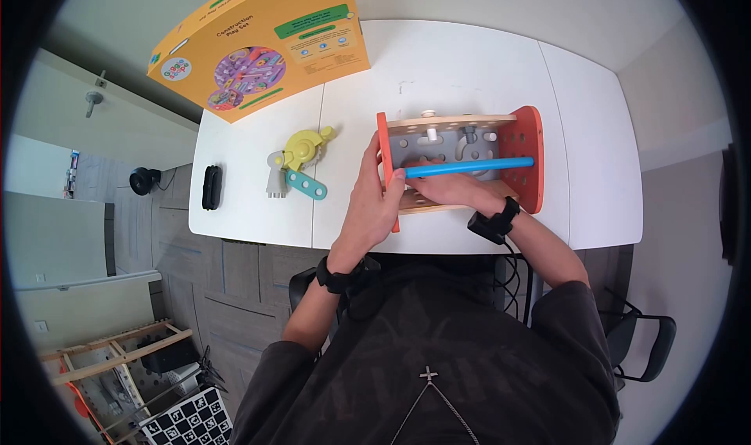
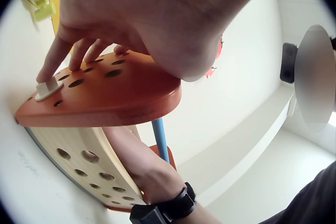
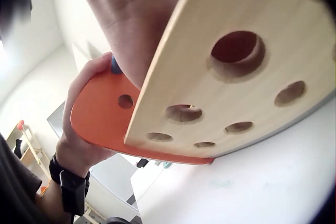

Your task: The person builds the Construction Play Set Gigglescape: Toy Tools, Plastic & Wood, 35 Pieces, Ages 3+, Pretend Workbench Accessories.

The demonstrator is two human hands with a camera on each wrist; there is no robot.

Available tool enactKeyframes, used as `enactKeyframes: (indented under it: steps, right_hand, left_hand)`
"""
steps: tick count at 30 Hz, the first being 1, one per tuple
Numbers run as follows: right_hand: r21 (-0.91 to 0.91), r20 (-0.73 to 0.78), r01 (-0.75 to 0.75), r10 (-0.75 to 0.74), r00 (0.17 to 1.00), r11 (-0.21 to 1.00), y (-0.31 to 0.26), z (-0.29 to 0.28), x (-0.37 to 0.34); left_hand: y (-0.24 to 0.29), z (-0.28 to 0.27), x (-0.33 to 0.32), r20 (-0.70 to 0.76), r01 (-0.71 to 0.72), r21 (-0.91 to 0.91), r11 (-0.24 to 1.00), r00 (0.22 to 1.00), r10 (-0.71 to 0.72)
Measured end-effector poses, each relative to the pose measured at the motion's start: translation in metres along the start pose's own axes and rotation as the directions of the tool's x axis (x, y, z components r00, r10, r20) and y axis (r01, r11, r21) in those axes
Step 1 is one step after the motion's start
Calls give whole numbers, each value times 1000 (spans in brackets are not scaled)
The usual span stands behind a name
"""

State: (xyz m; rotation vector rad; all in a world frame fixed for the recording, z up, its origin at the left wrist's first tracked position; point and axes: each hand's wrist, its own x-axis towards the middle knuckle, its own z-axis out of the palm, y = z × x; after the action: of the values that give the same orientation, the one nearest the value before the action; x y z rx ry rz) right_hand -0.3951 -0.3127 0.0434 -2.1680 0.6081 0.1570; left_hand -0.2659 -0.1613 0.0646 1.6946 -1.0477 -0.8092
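A toy workbench has red end panels (image 1: 532, 159) (image 2: 126, 95) (image 3: 102, 111), perforated wooden side boards (image 2: 94, 169) (image 3: 210, 92) and a blue bar (image 1: 469, 166) across its top. My left hand (image 1: 371, 208) (image 2: 131, 14) grips the left red panel, thumb over its edge by the bar's end and fingers across the outer face. One of those fingertips touches a pale square-headed peg (image 2: 48, 87) in that panel. Beneath the bar, my right hand (image 1: 452, 188) (image 2: 142, 161) (image 3: 134, 24) reaches inside the workbench; its fingers are mostly hidden, and whether they hold anything cannot be seen.
Left of the workbench lie a yellow-green toy piece (image 1: 301, 149), a grey toy piece (image 1: 276, 177), a teal perforated strip (image 1: 306, 185) and a black case (image 1: 211, 187). An orange box (image 1: 266, 46) stands at the back left of the white table (image 1: 594, 147).
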Motion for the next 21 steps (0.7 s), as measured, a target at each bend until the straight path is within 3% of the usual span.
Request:
enactKeyframes:
  steps: [4,7,10,13,16,19,21]
  right_hand:
    - [-101,23,-115,118,993,988,-13,-6,0]
    - [43,61,-201,198,978,979,-23,-14,-4]
    - [111,-17,-25,28,999,993,-13,-9,-5]
    - [118,-45,45,-40,998,992,3,-3,1]
    - [113,21,21,-24,1000,993,8,-7,3]
    - [35,22,125,-126,992,992,12,-1,2]
    - [-57,127,51,-43,991,997,8,-7,0]
  left_hand:
    - [6,-2,0,25,33,-65,997,999,-31]
    - [6,-3,1,24,36,-52,998,999,-35]
    - [7,-3,0,26,29,-49,998,999,-28]
    - [10,-3,0,28,27,-57,998,999,-25]
    - [10,-3,0,27,25,-52,998,999,-24]
    - [6,-3,0,24,8,-36,999,1000,-7]
    - [5,-3,0,23,4,-33,999,1000,-3]
